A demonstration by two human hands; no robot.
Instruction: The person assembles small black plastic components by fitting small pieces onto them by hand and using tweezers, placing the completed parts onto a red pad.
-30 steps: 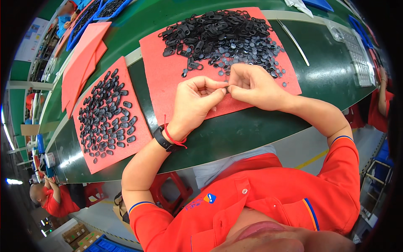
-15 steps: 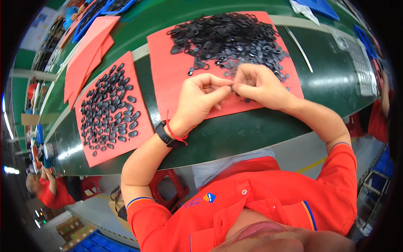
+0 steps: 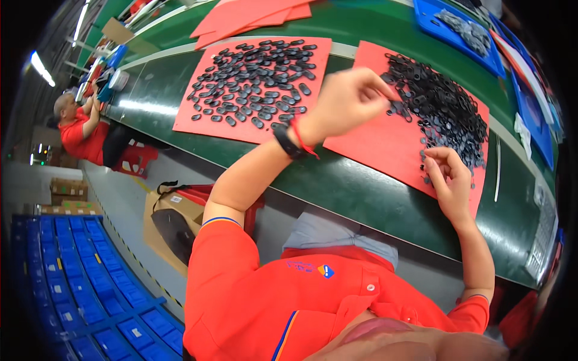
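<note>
My left hand (image 3: 355,101), smeared by motion, hangs over the gap between two red mats, its fingers toward the right mat (image 3: 373,144). Whether anything is in its fingers does not show. My right hand (image 3: 451,177) is low over the right mat, thumb and index finger drawn close together beside small dark round discs (image 3: 448,135). What may be between those tips is too small to make out. Behind the discs lies a heap of black loop-shaped plastic parts (image 3: 436,84). Many small black oval pieces (image 3: 253,84) are spread on the left mat (image 3: 186,120).
Spare red sheets (image 3: 241,21) lie at the far side of the green table (image 3: 361,183). A blue tray (image 3: 457,33) holds a crumpled grey bag. A thin metal tool (image 3: 498,168) rests right of the mat. Another person (image 3: 84,129) sits at far left, near blue bins (image 3: 78,283).
The view has turned left. My hands were together over the right mat; now they are apart, the left raised toward the left mat and the right down by the discs.
</note>
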